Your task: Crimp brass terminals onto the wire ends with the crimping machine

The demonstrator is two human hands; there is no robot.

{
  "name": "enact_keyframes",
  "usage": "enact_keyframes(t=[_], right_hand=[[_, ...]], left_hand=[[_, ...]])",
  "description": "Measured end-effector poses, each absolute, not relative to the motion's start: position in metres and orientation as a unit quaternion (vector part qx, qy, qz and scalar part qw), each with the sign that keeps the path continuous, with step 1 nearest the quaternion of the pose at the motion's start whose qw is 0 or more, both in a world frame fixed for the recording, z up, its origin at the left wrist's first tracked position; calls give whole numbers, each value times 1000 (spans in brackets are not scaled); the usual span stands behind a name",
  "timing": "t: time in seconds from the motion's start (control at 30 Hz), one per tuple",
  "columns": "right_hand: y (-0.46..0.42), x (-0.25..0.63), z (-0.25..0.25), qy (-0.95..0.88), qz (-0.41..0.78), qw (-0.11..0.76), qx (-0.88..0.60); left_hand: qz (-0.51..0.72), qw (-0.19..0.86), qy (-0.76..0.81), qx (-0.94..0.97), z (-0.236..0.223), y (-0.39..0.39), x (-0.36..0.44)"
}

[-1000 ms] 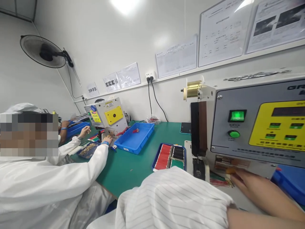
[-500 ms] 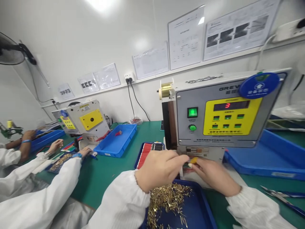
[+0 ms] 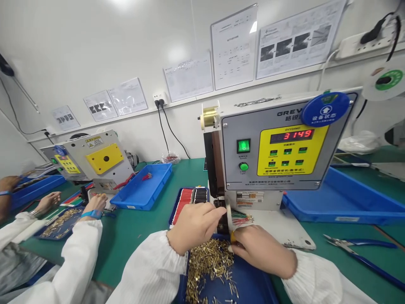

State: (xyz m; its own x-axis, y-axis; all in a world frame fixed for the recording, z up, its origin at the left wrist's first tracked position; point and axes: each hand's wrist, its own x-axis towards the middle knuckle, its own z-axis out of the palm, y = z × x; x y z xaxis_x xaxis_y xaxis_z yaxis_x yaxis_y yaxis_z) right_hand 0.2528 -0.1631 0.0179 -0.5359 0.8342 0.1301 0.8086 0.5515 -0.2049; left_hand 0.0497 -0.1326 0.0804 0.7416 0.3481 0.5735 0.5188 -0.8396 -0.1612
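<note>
My left hand (image 3: 196,226) is closed in a pinch in front of the grey crimping machine (image 3: 243,185), fingertips close to its working head. What it pinches, if anything, is too small to make out. Below and to the right, my right hand (image 3: 264,250) has its fingers curled together over the back edge of a dark blue tray (image 3: 253,283). A yellow finger cot (image 3: 233,237) shows at its fingertips; whatever they grip is hidden. Small brass-coloured metal terminals (image 3: 210,261) are heaped in the tray. Behind my right hand, red and green wires (image 3: 242,217) lie on the machine's base.
Red and black wire pieces (image 3: 183,202) fill a tray behind my left hand. Blue bins (image 3: 144,190) stand left and right of the machine. Pliers (image 3: 357,249) lie at right. Co-workers' arms (image 3: 85,236) are at left, beside a second machine (image 3: 101,158).
My right hand has come down from beside my left fingertips to the tray edge, so the hands are apart. The machine's display went from 3 to 3149. The whole view has shifted slightly.
</note>
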Motion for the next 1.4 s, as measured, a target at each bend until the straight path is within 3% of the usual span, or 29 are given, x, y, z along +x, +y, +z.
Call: enact_keyframes(t=[0.23,0.53,0.73,0.93,1.4], right_hand=[[-168,246,21,-871,63,81,-480],[-174,232,11,-889,80,61,-447],[-171,233,0,-889,105,76,-440],[-171,234,6,-866,159,116,-460],[-169,234,6,-833,188,173,-491]], left_hand=[[-277,84,-289,-912,69,-114,45],[-308,4,-533,-788,38,-34,33],[-187,-13,-622,-760,2,-17,3],[-103,-36,-658,-745,-4,-8,-12],[-101,-55,-685,-719,-5,-9,-21]])
